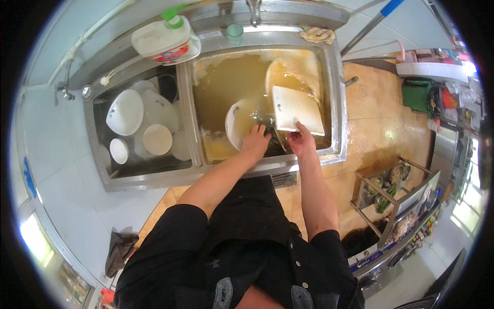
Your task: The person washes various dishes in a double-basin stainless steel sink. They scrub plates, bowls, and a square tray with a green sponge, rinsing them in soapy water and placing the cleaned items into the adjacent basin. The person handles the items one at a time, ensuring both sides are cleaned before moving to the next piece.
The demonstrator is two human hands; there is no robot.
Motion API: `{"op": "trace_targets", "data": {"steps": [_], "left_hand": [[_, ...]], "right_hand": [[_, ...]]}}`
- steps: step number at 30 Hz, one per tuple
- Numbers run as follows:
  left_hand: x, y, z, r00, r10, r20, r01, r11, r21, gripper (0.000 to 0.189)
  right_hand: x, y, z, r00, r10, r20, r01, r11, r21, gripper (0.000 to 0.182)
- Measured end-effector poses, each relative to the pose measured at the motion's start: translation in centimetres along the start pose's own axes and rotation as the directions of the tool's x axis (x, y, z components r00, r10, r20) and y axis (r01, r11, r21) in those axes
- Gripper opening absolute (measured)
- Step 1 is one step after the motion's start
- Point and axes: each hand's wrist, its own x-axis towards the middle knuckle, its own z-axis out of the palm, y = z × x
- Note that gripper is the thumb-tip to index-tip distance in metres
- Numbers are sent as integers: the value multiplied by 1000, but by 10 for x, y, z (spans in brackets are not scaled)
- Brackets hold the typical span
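A square white plate [295, 106] is in my right hand [303, 141], with the thumb on its near edge and the fingers underneath. It tilts over the right part of a steel sink basin [337, 116] full of murky, yellowish water [227, 77]. My left hand [256, 143] is at the water's surface, next to a half-sunk white bowl [232, 125]. Water hides its fingertips, so whether it grips anything cannot be told. Behind the square plate, a large dish [273, 73] lies partly under water at the far right.
The left basin holds an oval white bowl [124, 112], a round bowl [158, 140], a small bowl [119, 151] and submerged dishes. Along the back ledge stand a pump bottle [166, 42], a green glass [234, 34], a folded cloth [317, 35] and the faucet [254, 13].
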Motion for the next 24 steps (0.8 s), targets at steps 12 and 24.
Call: {"op": "trace_targets", "data": {"steps": [12,24], "left_hand": [[-44,2,-111,956,-293,8,89,264,-960,9],[-19,88,-119,916,212,-341,-301,925,-232,46]], "right_hand": [[-77,-24,10,953,-230,196,299,806,-511,42],[-124,-8,43,889,-59,453,366,687,-628,37]]}}
